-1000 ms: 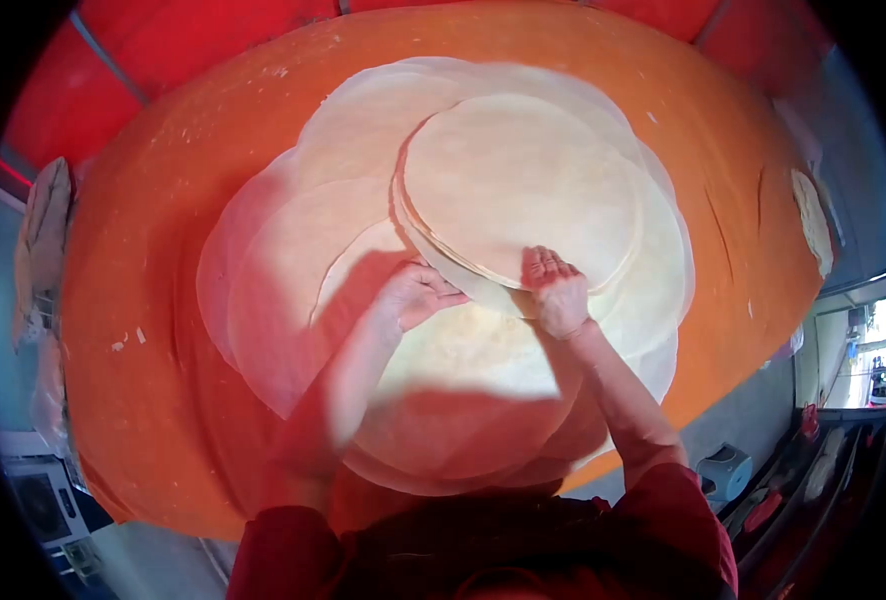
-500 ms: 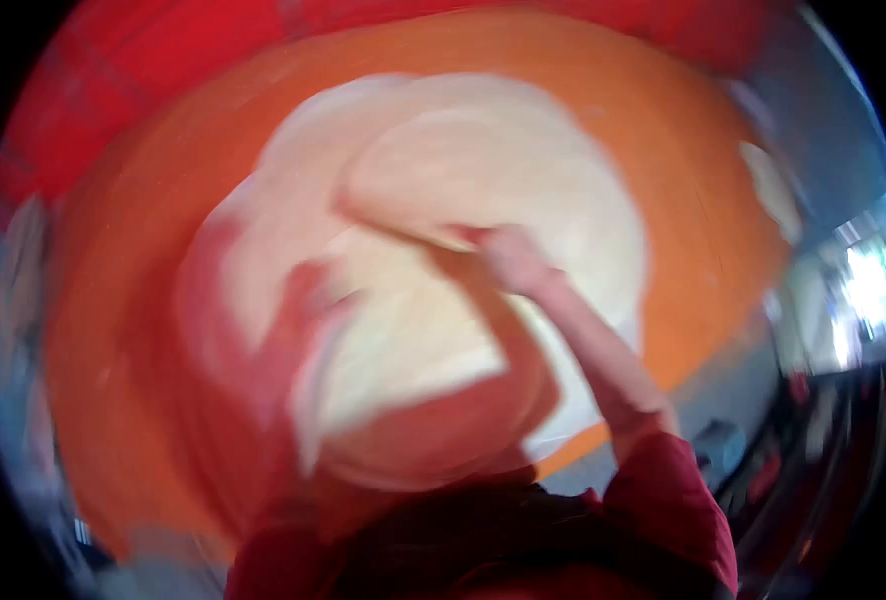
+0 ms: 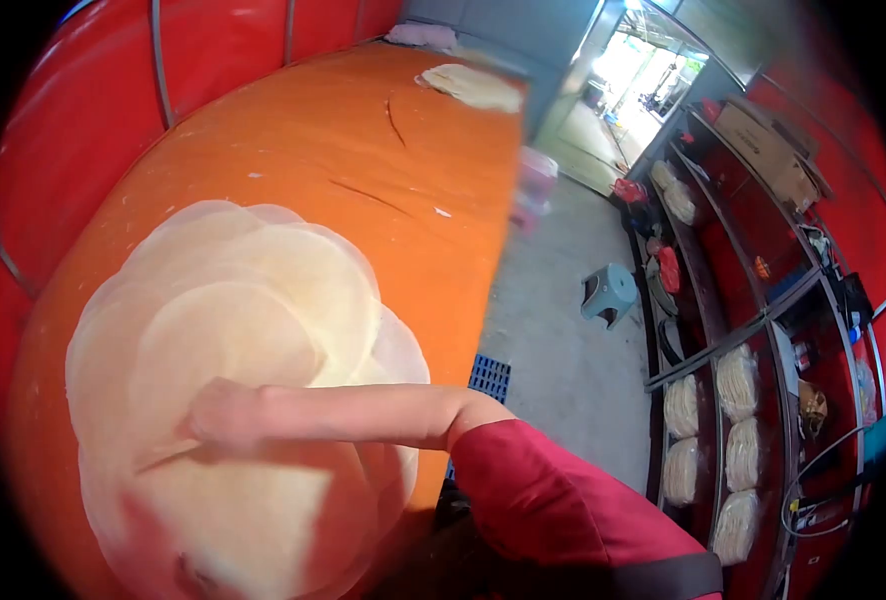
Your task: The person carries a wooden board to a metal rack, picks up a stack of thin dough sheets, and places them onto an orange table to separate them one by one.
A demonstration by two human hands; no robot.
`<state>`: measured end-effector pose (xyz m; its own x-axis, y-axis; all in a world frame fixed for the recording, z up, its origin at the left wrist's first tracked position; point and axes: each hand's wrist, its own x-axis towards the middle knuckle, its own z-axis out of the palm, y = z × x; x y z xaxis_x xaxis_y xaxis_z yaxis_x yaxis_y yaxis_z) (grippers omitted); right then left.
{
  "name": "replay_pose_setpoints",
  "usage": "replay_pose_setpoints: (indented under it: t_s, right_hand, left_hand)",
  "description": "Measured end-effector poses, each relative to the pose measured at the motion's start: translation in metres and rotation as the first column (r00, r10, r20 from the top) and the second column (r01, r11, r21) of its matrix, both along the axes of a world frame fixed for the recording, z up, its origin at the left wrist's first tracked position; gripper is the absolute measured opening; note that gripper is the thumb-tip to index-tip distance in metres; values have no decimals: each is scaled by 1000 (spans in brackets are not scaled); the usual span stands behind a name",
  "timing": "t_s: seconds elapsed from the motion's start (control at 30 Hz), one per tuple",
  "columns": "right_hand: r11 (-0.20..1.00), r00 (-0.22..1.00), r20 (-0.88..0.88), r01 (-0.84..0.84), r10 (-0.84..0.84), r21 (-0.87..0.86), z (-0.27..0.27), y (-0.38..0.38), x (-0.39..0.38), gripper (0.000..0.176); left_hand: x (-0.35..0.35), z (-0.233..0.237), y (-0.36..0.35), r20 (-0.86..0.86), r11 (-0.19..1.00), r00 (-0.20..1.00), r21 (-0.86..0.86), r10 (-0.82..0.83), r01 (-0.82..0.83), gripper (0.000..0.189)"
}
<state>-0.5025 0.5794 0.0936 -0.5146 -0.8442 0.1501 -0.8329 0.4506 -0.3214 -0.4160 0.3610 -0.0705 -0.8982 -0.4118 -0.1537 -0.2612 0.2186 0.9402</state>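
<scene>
Thin, round, pale sheets lie overlapped in a wide, scalloped pile on an orange surface. My right hand reaches across the pile from the right, its fingers closed at the edge of a round sheet. That edge stands out as a short dark line beside the fingers. My right hand is slightly blurred and its fingertips are hidden. At the lower left, a smeared reddish shape over the pile seems to be my left hand; its fingers cannot be made out.
The orange surface runs away toward another pale sheet stack at its far end. Red panels border it on the left. Right of the grey floor, a shelf rack holds bagged sheet stacks. A stool stands between.
The view has swung to the right, bringing the shelves and doorway into sight. My right arm now stretches leftward across the pile. My left hand has dropped toward the lower edge of view.
</scene>
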Motion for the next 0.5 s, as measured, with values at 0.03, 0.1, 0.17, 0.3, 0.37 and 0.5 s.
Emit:
replay_pose_setpoints:
  t_s: [0.03,0.1,0.17,0.3,0.37,0.5]
  right_hand:
    - [999,997,-71,-1,-2,-40,0,-1,6,15]
    - [993,977,-214,-1,-25,-120,-1,-5,18,15]
    - [1000,955,-298,15,-12,6,-19,-19,50,13]
    - [969,653,758,188,0,-162,-68,-10,34,25]
    - [992,944,327,13,-53,123,-43,-10,15,21]
    - [969,915,-320,-238,247,67,-6,-19,63,5]
  left_hand:
    - [5,0,1,4,1000,1000,8,2,-2,55]
    - [15,-4,-4,4,1000,1000,23,-2,2,55]
    - [32,-7,-13,-12,999,1000,28,-26,26,55]
    - [120,1,-40,-102,921,962,-330,-255,209,56]
    - [149,8,-33,-175,860,887,-382,-427,338,56]
    - [157,24,5,-288,658,953,701,-93,276,53]
